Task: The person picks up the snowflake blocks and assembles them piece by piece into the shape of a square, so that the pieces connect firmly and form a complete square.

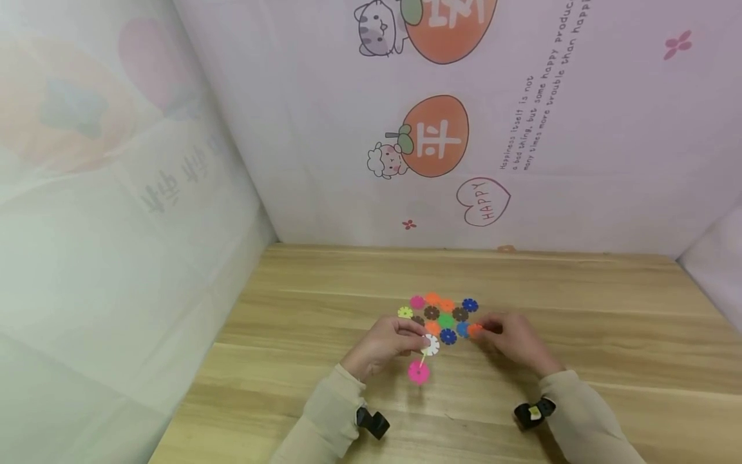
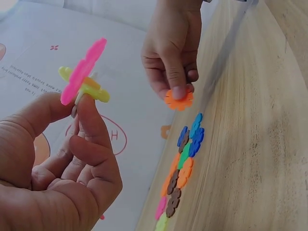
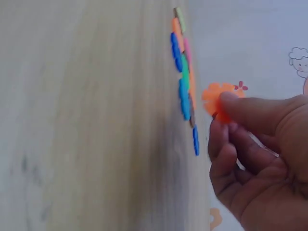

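My left hand (image 1: 390, 345) pinches a white notched plastic disc (image 1: 431, 345) between thumb and fingers, above the near side of the table. Joined to it are a yellow disc (image 2: 97, 91), seen nearly edge-on, and a pink disc (image 2: 84, 72) at the outer end. Off to the right, my right hand (image 1: 514, 338) pinches an orange notched disc (image 3: 220, 101) between thumb and forefinger. That disc is apart from the joined pieces. In the left wrist view, the right hand (image 2: 173, 53) holds it above the table, with the thumb across its face.
Several loose discs lie flat and close together beyond the hands, among them a green disc (image 1: 446, 320), a dark blue disc (image 1: 448, 336) and a yellow disc (image 1: 405, 312). The wooden table (image 1: 324, 277) meets a printed cloth wall (image 1: 324, 161) behind.
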Demonstrator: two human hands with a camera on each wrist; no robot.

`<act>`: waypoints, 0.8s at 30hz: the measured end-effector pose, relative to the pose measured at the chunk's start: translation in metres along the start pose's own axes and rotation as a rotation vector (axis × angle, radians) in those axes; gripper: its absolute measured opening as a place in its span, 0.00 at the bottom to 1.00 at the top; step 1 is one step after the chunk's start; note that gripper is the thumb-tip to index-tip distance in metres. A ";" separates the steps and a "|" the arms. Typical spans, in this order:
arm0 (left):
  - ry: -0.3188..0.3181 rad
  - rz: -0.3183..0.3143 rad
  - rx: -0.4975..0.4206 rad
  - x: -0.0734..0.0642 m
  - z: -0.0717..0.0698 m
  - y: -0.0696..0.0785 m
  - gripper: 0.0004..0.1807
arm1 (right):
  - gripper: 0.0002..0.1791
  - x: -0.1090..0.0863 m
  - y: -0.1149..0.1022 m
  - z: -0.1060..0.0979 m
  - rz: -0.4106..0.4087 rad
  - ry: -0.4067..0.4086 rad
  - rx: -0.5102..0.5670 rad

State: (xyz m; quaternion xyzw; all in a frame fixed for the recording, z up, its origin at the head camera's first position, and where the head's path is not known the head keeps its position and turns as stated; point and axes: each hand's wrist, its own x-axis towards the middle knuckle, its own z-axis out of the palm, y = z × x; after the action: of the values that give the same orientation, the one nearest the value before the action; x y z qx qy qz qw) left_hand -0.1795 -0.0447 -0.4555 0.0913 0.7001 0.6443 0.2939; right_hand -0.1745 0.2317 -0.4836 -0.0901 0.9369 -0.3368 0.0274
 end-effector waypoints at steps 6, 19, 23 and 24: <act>-0.012 0.001 0.002 -0.002 0.003 0.001 0.12 | 0.11 -0.004 -0.009 -0.001 0.032 -0.037 0.221; -0.036 -0.031 -0.053 -0.003 0.007 0.003 0.11 | 0.15 -0.012 -0.038 -0.005 -0.052 -0.084 0.563; -0.062 -0.022 -0.081 -0.005 0.008 0.005 0.12 | 0.14 -0.014 -0.047 -0.004 -0.101 -0.097 0.605; -0.069 -0.018 -0.084 -0.005 0.009 0.005 0.11 | 0.14 -0.015 -0.049 -0.004 -0.114 -0.102 0.616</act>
State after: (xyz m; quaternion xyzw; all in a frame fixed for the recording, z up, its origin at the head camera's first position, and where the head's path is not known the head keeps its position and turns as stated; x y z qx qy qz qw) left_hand -0.1722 -0.0388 -0.4488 0.0947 0.6627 0.6668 0.3275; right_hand -0.1527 0.1994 -0.4496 -0.1467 0.7817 -0.6007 0.0812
